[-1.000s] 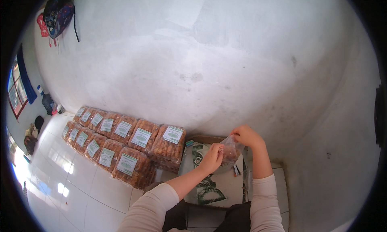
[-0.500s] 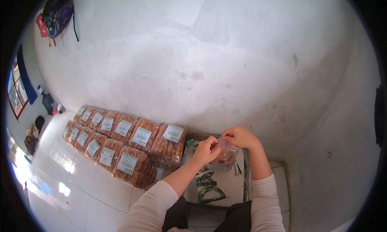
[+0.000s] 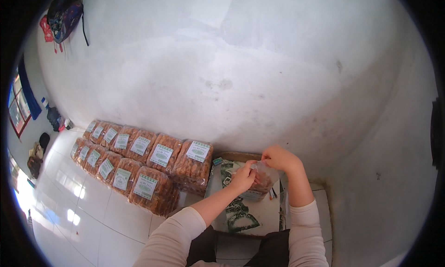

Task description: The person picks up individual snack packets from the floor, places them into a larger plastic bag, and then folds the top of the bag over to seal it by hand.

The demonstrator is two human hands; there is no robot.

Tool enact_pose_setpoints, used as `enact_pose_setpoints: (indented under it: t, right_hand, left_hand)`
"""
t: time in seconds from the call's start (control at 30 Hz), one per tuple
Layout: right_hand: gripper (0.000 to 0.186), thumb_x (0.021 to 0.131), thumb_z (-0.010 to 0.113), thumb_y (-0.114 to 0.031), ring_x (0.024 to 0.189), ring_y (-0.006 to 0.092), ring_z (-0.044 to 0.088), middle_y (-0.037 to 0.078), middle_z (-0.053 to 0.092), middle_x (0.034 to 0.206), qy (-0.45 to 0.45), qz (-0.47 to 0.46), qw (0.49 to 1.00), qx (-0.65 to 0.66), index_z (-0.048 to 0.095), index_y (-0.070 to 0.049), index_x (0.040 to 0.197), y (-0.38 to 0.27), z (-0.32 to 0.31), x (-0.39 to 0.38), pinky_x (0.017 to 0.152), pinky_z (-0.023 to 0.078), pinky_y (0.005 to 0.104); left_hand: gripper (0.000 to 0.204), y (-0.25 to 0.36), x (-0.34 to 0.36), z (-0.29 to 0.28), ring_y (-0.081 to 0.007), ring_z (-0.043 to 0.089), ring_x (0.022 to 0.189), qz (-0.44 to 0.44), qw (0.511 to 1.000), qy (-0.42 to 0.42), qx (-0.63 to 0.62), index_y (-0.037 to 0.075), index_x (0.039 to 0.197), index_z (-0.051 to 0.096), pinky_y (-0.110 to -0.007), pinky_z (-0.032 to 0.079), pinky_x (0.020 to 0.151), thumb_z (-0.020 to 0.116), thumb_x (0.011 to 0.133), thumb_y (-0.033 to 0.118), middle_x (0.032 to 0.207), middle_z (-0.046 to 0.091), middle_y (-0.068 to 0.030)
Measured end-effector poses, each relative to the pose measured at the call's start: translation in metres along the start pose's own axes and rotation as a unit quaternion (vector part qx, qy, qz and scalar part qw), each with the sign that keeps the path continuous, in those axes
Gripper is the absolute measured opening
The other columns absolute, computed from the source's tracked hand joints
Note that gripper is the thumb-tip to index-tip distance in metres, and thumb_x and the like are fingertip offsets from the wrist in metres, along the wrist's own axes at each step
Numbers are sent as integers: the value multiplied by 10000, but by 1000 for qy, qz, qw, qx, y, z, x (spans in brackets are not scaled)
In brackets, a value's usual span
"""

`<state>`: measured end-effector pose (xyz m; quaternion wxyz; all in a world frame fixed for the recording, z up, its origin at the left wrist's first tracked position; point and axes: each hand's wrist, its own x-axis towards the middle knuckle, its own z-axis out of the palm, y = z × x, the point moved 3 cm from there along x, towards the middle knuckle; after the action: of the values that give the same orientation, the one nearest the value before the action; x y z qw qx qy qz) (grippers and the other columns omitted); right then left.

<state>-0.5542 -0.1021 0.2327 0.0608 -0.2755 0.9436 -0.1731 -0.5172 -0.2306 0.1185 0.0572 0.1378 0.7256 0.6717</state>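
Note:
A clear plastic bag (image 3: 266,181) with brown pieces inside stands on a low, white-and-green topped table (image 3: 273,220) in front of me. My left hand (image 3: 244,176) has its fingers closed on the bag's left upper side. At the bag's top edge, my right hand (image 3: 279,157) pinches the plastic, its wrist bent over from the right. The right fingertips are partly hidden behind the hand. Thin brushes (image 3: 273,193) lie on the table beside the bag.
Two rows of filled, labelled snack packages (image 3: 157,151) stand on the tiled floor (image 3: 88,216) to the left. A small blue-green box (image 3: 218,161) lies at the table's far left corner. The white wall (image 3: 278,81) rises close behind. A backpack (image 3: 66,14) hangs at upper left.
My left hand has shifted right and slightly down against the bag. My right hand has moved a little to the right, still at the bag's top. The bag's plastic top now shows more.

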Motion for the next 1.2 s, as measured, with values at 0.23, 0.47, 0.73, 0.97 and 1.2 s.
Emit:
enact_pose_setpoints:
  t: [0.23,0.47,0.73,0.97,1.2]
  right_hand:
    - [183,698,560,-77,726,310,615,171,647,788,-17,30,999,-4,682,-36,828,-10,-5,-8,673,486,370]
    - [231,703,561,-91,752,306,619,181,644,788,-8,31,999,40,676,-37,896,1,-13,-19,683,482,379]
    - [276,725,630,-227,868,275,624,125,653,925,66,51,994,-67,664,-52,936,-31,-8,-22,938,357,471]
    - [130,723,601,-185,838,224,612,30,656,776,-14,103,974,-200,701,-177,805,3,21,-2,1050,159,568]
    - [104,725,606,-155,837,224,619,32,657,751,-7,67,985,-159,698,-188,761,-6,6,-11,1042,209,530]
  left_hand:
    - [356,4,8,-5,-217,661,702,-105,989,-59,-85,15,1249,356,-303,531,579,439,905,60,820,631,-162]
    - [196,-2,19,-3,-224,664,699,-119,988,-80,-56,6,1089,410,-303,530,565,447,913,84,827,631,-173]
    - [135,2,17,0,-220,665,677,-95,993,-61,-13,25,1027,428,-309,535,555,449,938,124,783,627,-147]
    - [152,5,16,4,-203,668,674,-101,993,-53,24,28,1039,451,-298,526,542,456,931,134,780,636,-140]
    - [146,5,15,4,-186,667,657,-98,993,-62,-5,22,1013,482,-284,511,511,479,913,128,775,651,-131]
